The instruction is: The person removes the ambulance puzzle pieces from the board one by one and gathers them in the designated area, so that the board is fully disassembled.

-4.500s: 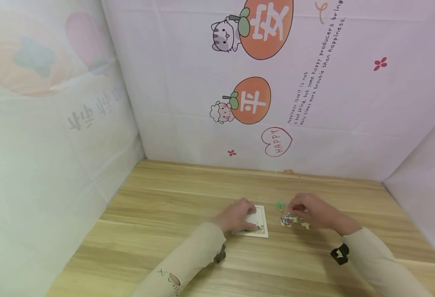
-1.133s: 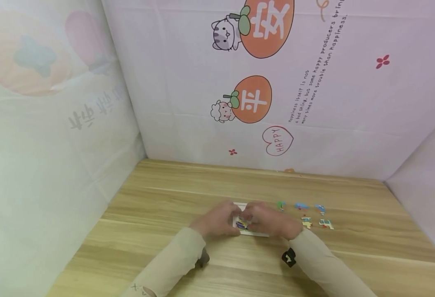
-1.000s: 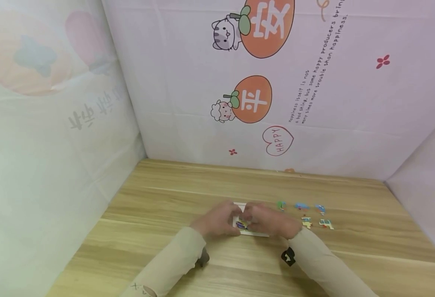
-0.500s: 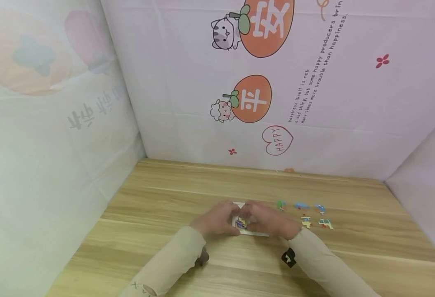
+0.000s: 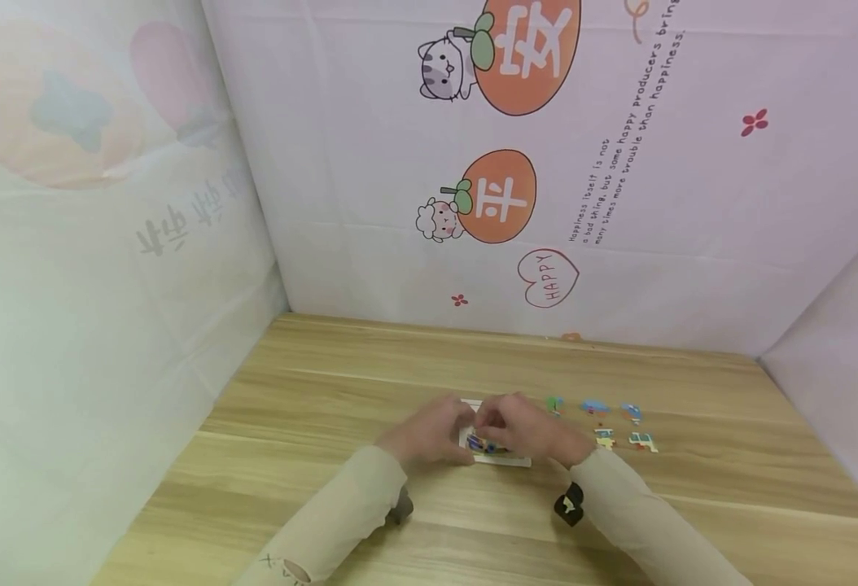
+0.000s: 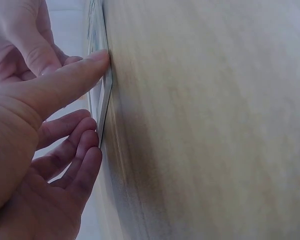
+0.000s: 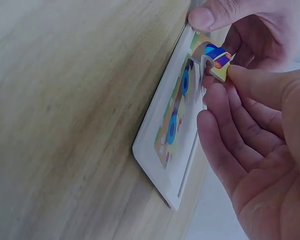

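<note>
A white-framed jigsaw board (image 5: pixel 511 461) lies on the table beneath both hands. My left hand (image 5: pixel 431 435) holds its left side, the thumb on the near edge and the fingers at the left and far edges. Over the board, my right hand (image 5: pixel 524 425) pinches a jigsaw piece (image 7: pixel 220 59) between thumb and fingertips. That piece, yellow with blue and orange, is tilted up from the board in the right wrist view. Fitted pieces with blue wheels (image 7: pixel 172 127) line the near side of the board. Fingers hide much of the rest.
Several loose jigsaw pieces lie right of the board, among them a green one (image 5: pixel 554 405), a blue one (image 5: pixel 594 406) and a yellow one (image 5: pixel 605 439). Printed white cloth (image 5: pixel 370 268) walls the wooden table (image 5: pixel 312 488) behind and at both sides.
From the loose pieces, my right hand has moved left onto the board; those pieces now lie spread out. My left hand shifted slightly left. In the last half second the right fingers rose a little.
</note>
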`<move>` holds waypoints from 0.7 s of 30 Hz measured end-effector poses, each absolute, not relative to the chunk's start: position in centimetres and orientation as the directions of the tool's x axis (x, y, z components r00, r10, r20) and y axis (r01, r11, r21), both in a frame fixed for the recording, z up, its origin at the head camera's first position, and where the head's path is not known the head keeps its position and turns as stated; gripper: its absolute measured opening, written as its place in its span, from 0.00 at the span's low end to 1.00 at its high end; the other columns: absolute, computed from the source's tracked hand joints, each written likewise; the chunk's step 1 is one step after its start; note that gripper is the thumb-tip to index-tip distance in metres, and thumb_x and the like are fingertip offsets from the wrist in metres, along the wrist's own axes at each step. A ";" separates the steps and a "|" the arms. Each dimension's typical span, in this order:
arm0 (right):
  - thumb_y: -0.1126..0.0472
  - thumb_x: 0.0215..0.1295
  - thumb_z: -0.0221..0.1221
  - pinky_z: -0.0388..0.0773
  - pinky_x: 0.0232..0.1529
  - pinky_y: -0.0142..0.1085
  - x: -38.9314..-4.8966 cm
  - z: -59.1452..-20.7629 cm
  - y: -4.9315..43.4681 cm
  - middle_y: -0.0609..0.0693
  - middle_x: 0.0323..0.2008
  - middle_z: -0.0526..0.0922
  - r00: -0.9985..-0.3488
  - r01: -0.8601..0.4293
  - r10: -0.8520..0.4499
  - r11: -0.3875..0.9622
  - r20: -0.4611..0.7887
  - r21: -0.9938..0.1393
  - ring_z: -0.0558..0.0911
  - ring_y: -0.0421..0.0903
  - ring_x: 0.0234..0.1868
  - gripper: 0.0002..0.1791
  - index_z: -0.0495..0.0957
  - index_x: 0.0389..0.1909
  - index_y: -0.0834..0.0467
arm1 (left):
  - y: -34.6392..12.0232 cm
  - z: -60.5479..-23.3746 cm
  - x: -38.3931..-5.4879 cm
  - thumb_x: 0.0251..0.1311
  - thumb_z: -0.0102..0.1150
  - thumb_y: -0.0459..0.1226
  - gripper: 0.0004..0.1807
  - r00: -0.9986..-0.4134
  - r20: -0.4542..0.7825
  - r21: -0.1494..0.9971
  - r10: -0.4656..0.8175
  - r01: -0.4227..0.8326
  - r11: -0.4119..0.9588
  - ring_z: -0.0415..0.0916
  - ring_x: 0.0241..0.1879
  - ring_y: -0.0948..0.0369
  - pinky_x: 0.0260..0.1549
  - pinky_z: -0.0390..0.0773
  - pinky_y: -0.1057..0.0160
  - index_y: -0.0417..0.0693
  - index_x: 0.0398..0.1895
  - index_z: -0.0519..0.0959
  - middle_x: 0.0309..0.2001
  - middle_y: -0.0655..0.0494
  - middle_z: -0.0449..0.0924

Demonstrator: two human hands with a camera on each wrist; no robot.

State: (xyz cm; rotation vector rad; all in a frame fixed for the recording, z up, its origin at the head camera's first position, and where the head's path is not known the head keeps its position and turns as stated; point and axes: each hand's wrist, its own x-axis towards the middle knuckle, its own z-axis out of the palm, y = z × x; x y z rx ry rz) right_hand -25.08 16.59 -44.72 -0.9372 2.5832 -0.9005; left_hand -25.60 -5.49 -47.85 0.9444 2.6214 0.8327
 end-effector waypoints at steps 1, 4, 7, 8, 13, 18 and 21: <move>0.63 0.76 0.62 0.80 0.32 0.27 -25.1 -44.7 16.6 0.45 0.34 0.88 -0.765 -0.489 -0.643 0.604 -0.023 -0.630 0.80 0.34 0.30 0.03 0.84 0.40 0.55 | -5.5 -47.9 -25.6 0.56 0.80 0.45 0.30 -0.765 -0.025 0.583 0.644 0.512 0.631 0.70 0.43 0.66 0.48 0.76 0.68 0.47 0.61 0.80 0.47 0.59 0.75; 0.63 0.76 0.62 0.80 0.32 0.28 -25.2 -44.7 16.7 0.46 0.34 0.88 -0.774 -0.482 -0.633 0.604 -0.015 -0.635 0.80 0.34 0.30 0.04 0.84 0.40 0.55 | -5.4 -48.0 -25.7 0.55 0.80 0.44 0.31 -0.764 -0.021 0.585 0.644 0.513 0.628 0.71 0.44 0.66 0.51 0.78 0.67 0.47 0.62 0.81 0.49 0.58 0.77; 0.64 0.76 0.61 0.81 0.32 0.28 -25.3 -44.8 16.9 0.46 0.34 0.88 -0.782 -0.476 -0.623 0.602 -0.005 -0.641 0.81 0.37 0.31 0.04 0.84 0.40 0.56 | -5.3 -48.0 -25.7 0.55 0.80 0.44 0.32 -0.764 -0.018 0.586 0.645 0.515 0.626 0.72 0.45 0.66 0.54 0.79 0.66 0.46 0.62 0.81 0.50 0.57 0.77; 0.64 0.76 0.61 0.81 0.33 0.28 -25.4 -44.8 17.0 0.46 0.34 0.88 -0.784 -0.474 -0.621 0.601 -0.002 -0.643 0.82 0.37 0.31 0.04 0.84 0.40 0.56 | -5.3 -48.0 -25.7 0.55 0.80 0.44 0.32 -0.764 -0.019 0.589 0.645 0.513 0.625 0.73 0.45 0.66 0.54 0.79 0.66 0.46 0.62 0.81 0.51 0.57 0.78; 0.65 0.76 0.60 0.82 0.33 0.28 -25.5 -44.7 17.9 0.47 0.34 0.87 -0.771 -0.488 -0.636 0.566 0.026 -0.665 0.82 0.41 0.32 0.03 0.82 0.40 0.59 | -5.3 -47.7 -25.5 0.54 0.81 0.44 0.33 -0.769 -0.014 0.588 0.640 0.511 0.627 0.77 0.50 0.64 0.59 0.81 0.64 0.42 0.62 0.80 0.54 0.53 0.80; 0.65 0.76 0.61 0.81 0.33 0.28 -25.3 -44.6 19.4 0.48 0.34 0.86 -0.775 -0.490 -0.630 0.566 0.035 -0.664 0.82 0.43 0.32 0.03 0.82 0.39 0.57 | -5.3 -47.6 -25.4 0.53 0.82 0.44 0.34 -0.771 0.002 0.569 0.637 0.525 0.633 0.77 0.54 0.62 0.63 0.79 0.63 0.41 0.62 0.81 0.54 0.52 0.81; 0.65 0.75 0.62 0.80 0.32 0.28 -25.1 -44.4 20.4 0.48 0.33 0.86 -0.780 -0.497 -0.624 0.575 0.045 -0.650 0.79 0.39 0.30 0.04 0.81 0.38 0.56 | -5.3 -47.4 -25.3 0.53 0.81 0.43 0.34 -0.773 -0.003 0.574 0.635 0.518 0.634 0.77 0.56 0.61 0.64 0.79 0.62 0.40 0.63 0.80 0.56 0.52 0.81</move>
